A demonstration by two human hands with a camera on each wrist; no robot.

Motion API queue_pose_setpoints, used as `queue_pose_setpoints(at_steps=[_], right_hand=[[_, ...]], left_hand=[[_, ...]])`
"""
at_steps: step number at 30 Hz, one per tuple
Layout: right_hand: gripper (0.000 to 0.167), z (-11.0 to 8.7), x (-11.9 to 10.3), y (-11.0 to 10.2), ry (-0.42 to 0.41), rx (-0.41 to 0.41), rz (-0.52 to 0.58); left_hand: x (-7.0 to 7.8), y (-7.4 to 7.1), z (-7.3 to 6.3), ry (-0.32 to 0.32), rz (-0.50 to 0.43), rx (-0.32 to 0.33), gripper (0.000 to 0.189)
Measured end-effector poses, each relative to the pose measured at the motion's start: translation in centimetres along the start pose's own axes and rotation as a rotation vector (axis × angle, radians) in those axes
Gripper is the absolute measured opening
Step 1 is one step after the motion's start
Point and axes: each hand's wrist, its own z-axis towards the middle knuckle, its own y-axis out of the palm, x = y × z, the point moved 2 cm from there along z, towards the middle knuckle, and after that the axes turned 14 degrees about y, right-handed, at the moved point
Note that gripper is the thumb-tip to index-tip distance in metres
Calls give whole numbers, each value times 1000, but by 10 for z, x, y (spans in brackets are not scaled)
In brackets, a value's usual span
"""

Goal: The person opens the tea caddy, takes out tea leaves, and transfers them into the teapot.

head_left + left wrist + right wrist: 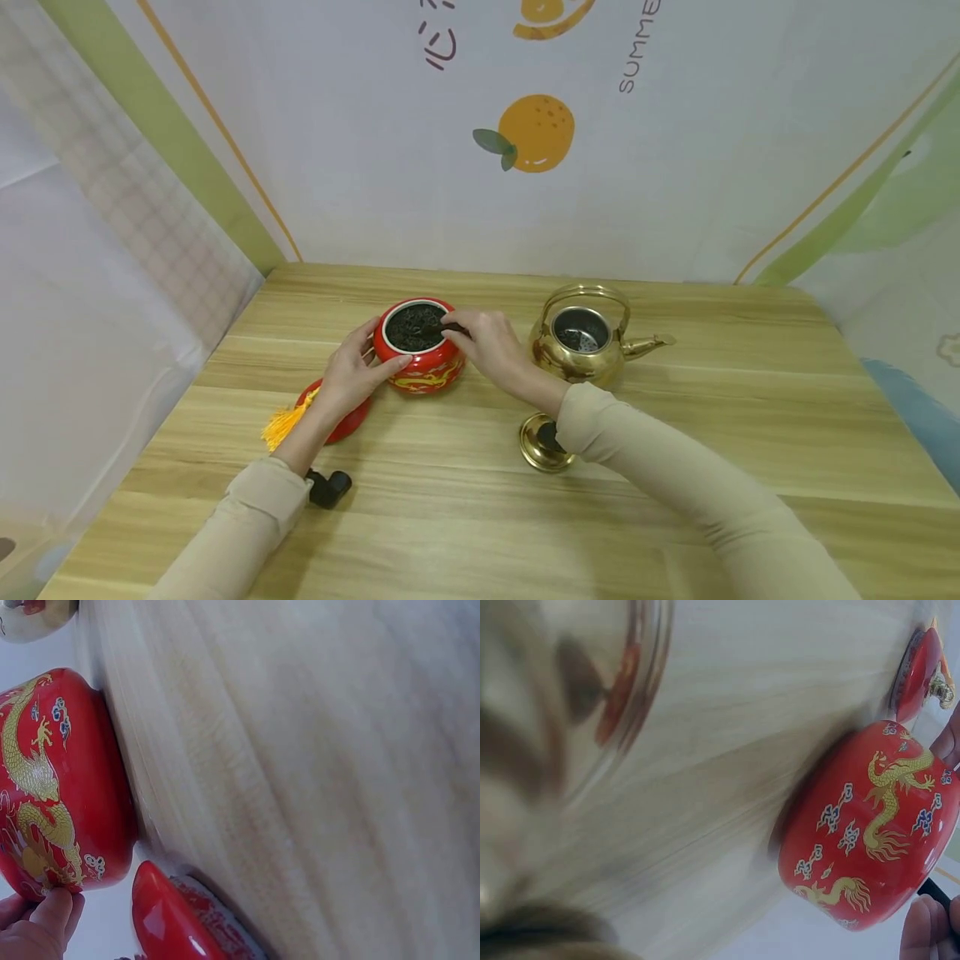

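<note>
A red jar (423, 369) with a golden dragon, filled with dark tea leaves (411, 325), stands upright on the table. My left hand (351, 367) holds it by its left side, thumb at the front. In the left wrist view, my left fingers (52, 915) touch the jar's wall. My right hand (487, 342) pinches the dark handle (934, 891) of a slim tool, probably a tea scoop, whose tip is down among the leaves. Right of the jar is a brass kettle (550, 354), uncovered, with some dark leaves (572, 338) inside.
The red jar lid (352, 422) with a yellow tassel (282, 423) lies beneath my left forearm. A brass kettle lid (534, 450) with a black knob rests in front of the kettle, partly behind my right sleeve. The kettle's spout (648, 344) points right. A printed cloth (360, 167) hangs behind the table.
</note>
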Motion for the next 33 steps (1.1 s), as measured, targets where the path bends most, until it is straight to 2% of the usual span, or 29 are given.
queue_pose_setpoints(at_steps=[8, 15, 28, 33], right_hand=[[17, 1, 2, 1, 1, 7, 7], [17, 4, 5, 3, 39, 24, 27], [16, 4, 11, 0, 152, 5, 134], [16, 3, 13, -1, 173, 4, 174]], left_hand=[[1, 0, 0, 11, 8, -2, 85], [2, -1, 1, 16, 16, -2, 84], [0, 0, 3, 17, 24, 3, 83], [-1, -1, 3, 14, 24, 2, 83]])
